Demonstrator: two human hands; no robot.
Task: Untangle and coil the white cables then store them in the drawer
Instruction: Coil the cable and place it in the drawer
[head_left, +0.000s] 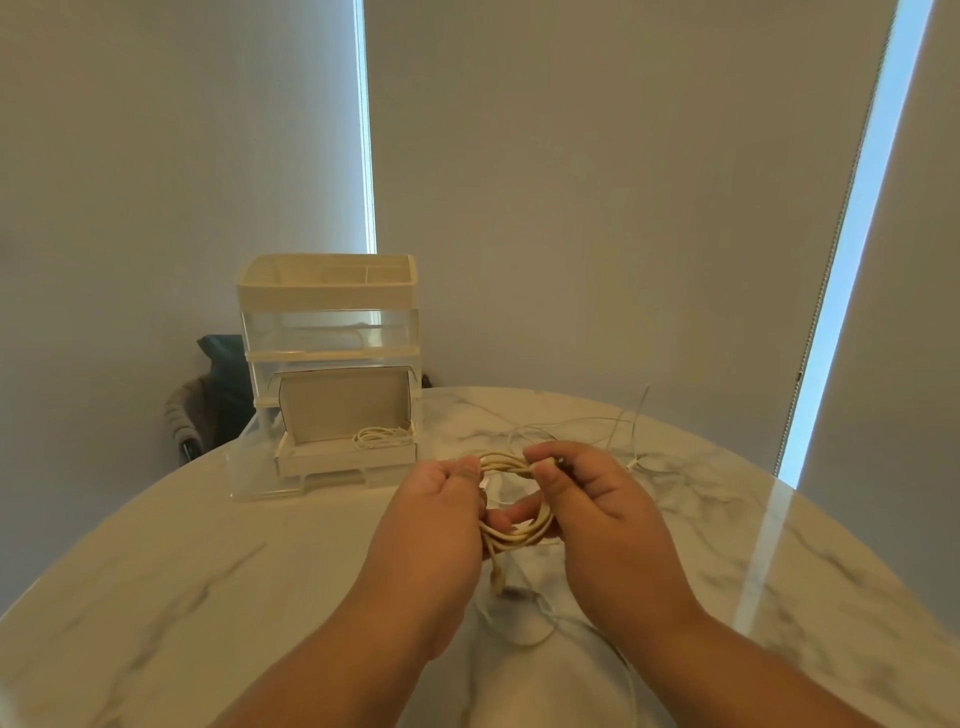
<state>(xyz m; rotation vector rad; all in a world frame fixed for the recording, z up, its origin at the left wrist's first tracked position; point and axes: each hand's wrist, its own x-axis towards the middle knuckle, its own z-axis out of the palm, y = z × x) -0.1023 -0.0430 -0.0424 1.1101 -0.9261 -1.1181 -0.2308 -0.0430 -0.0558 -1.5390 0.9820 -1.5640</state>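
A coil of white cable (511, 535) hangs between my hands above the marble table. My left hand (436, 519) grips its left side, thumb on the top strands. My right hand (597, 499) pinches the top right of the coil. A loose end with a plug dangles below the coil. Another thin white cable (618, 421) lies spread on the table behind my right hand. The bottom drawer (345, 460) of the organiser stands pulled out, and a coiled white cable (379, 438) lies inside it.
The clear and white drawer organiser (330, 332) stands at the back left of the round marble table (208, 571). A dark chair with a bag (213, 400) sits behind the table's far left edge. More thin cable trails near the front edge.
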